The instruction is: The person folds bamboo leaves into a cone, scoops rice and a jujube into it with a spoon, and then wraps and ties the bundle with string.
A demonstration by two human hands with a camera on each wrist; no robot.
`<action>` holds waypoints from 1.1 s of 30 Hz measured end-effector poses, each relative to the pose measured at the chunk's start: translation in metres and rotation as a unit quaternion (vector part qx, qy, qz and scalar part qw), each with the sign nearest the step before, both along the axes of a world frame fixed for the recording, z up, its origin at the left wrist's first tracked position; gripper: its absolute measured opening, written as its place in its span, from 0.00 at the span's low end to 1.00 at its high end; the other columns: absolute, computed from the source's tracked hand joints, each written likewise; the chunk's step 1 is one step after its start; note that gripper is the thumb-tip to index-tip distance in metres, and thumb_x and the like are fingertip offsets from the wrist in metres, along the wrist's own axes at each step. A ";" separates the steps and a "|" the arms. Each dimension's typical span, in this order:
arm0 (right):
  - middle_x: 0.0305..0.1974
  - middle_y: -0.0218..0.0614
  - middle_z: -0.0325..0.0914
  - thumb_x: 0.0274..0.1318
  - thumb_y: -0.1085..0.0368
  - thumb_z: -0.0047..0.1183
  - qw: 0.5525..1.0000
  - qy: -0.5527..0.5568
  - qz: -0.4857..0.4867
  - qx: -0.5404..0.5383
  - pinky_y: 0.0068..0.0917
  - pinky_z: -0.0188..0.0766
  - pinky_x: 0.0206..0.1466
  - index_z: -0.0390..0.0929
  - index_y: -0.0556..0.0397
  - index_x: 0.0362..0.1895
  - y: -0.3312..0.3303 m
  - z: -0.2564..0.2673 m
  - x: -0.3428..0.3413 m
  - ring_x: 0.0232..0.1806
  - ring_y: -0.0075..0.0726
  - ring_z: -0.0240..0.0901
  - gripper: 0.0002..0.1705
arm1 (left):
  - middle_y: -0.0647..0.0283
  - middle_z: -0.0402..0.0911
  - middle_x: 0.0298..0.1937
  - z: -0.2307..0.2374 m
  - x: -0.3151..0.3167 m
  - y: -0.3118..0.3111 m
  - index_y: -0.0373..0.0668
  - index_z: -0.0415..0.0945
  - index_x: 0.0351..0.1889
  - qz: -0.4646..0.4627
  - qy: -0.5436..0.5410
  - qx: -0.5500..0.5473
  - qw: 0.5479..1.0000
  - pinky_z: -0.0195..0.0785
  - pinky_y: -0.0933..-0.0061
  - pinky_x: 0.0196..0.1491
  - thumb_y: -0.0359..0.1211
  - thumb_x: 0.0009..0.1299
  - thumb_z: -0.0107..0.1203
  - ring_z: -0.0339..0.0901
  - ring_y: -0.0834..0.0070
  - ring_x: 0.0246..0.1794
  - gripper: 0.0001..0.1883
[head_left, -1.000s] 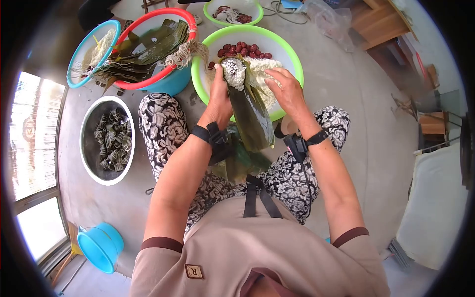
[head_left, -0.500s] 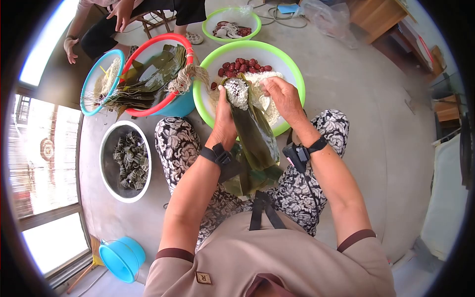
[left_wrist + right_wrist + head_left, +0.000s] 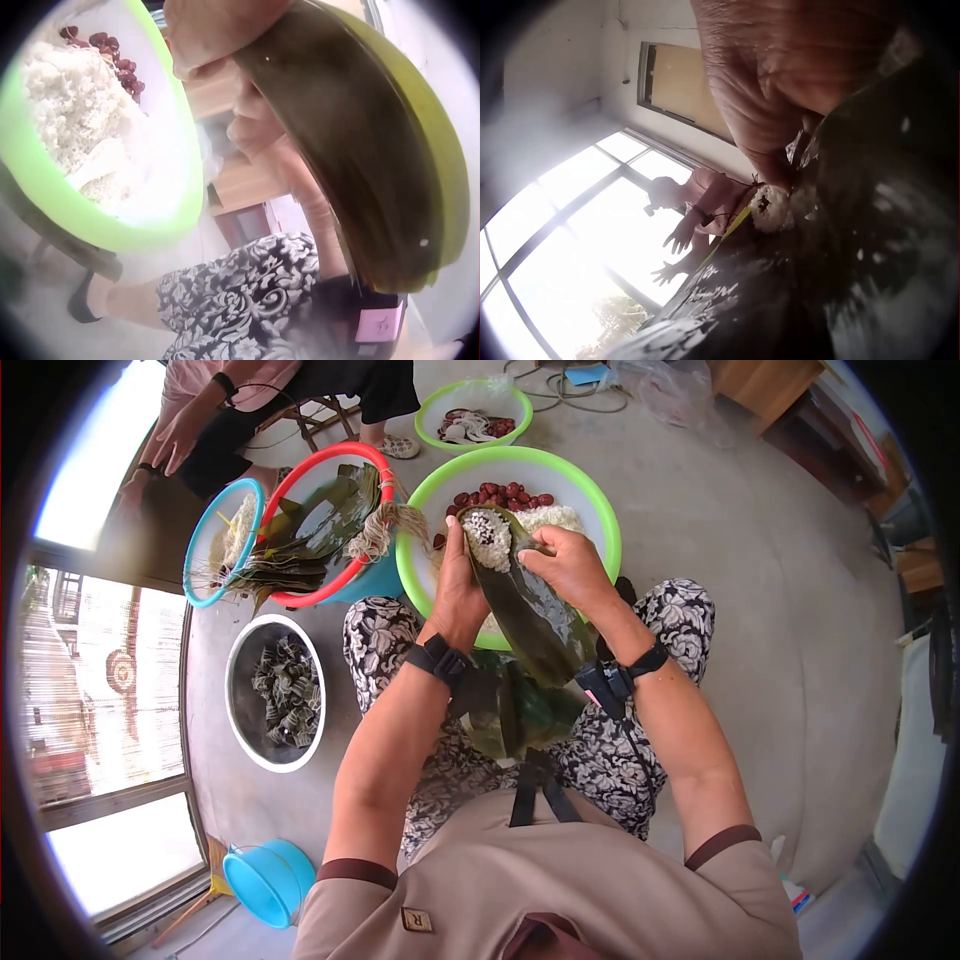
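Note:
My left hand (image 3: 461, 595) grips a long green leaf (image 3: 535, 615) folded into a cone at its far end. White rice (image 3: 488, 540) with dark bits fills that cone. My right hand (image 3: 575, 572) pinches the leaf's right edge beside the rice, and the leaf's tail hangs down toward my lap. Beneath both hands stands a green-rimmed bowl (image 3: 613, 550) of loose rice and red dates (image 3: 500, 497). In the left wrist view, a white spoon (image 3: 101, 165) lies on the bowl's rice. The right wrist view shows the rice (image 3: 771, 208) close below my fingers.
More leaves (image 3: 485, 710) lie across my lap. To the left are a red-rimmed tub (image 3: 388, 470) of leaves and string, a blue-rimmed basin (image 3: 190, 565), a white basin (image 3: 232, 690) of tied leaf parcels and a blue bucket (image 3: 265, 880). Another person (image 3: 330, 395) sits beyond.
My right hand has let go of the spoon and taken the leaf's right edge. The leaf's tail has swung right. The other person has come further into view.

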State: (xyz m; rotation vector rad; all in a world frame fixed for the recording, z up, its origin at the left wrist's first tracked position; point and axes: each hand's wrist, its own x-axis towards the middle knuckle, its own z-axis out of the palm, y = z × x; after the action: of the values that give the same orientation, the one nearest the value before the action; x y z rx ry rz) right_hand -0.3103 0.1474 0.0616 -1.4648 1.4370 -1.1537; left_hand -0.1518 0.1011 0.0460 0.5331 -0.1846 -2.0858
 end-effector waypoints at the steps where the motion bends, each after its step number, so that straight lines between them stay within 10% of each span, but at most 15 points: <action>1: 0.24 0.41 0.75 0.50 0.60 0.58 1.000 0.008 -0.002 0.004 0.31 0.68 0.34 0.75 0.63 0.33 0.001 0.004 0.000 0.27 0.26 0.67 0.16 | 0.59 0.79 0.51 0.004 0.001 -0.001 0.43 0.71 0.56 0.001 0.000 -0.002 1.000 0.73 0.60 0.54 0.57 0.76 0.38 0.78 0.64 0.49 0.28; 6: 0.29 0.43 0.78 0.55 0.62 0.55 0.998 0.036 0.007 0.049 0.33 0.70 0.38 0.77 0.63 0.37 0.007 0.026 0.000 0.30 0.32 0.73 0.14 | 0.59 0.80 0.50 -0.012 0.007 -0.008 0.43 0.70 0.57 -0.019 -0.015 0.015 1.000 0.75 0.59 0.53 0.56 0.76 0.40 0.79 0.64 0.48 0.28; 8: 0.41 0.45 0.79 0.57 0.67 0.51 0.964 0.141 -0.046 -0.223 0.34 0.72 0.44 0.79 0.59 0.43 0.004 0.018 0.003 0.40 0.45 0.77 0.12 | 0.60 0.80 0.49 -0.016 0.007 -0.005 0.43 0.71 0.56 -0.015 -0.015 0.031 0.999 0.75 0.59 0.53 0.56 0.76 0.41 0.79 0.65 0.48 0.27; 11: 0.53 0.46 0.75 0.55 0.72 0.49 0.932 0.262 0.006 -0.251 0.38 0.71 0.54 0.80 0.51 0.49 0.005 0.019 0.005 0.53 0.53 0.73 0.17 | 0.59 0.80 0.50 -0.029 0.007 -0.005 0.43 0.70 0.57 -0.026 0.006 0.046 0.999 0.74 0.59 0.53 0.55 0.76 0.41 0.79 0.64 0.49 0.27; 33: 0.62 0.43 0.68 0.49 0.78 0.49 0.880 0.389 0.076 -0.262 0.51 0.55 0.69 0.81 0.47 0.51 0.011 0.021 0.023 0.69 0.52 0.58 0.24 | 0.60 0.80 0.49 -0.002 0.010 0.019 0.43 0.71 0.59 -0.016 -0.203 0.014 0.979 0.78 0.65 0.45 0.55 0.77 0.40 0.80 0.71 0.45 0.27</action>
State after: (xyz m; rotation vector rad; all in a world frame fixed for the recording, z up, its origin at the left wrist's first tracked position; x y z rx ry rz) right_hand -0.2875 0.1589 0.0829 -2.5885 1.5148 -0.9186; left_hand -0.1422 0.1201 0.0444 0.9769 -0.4029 -1.9920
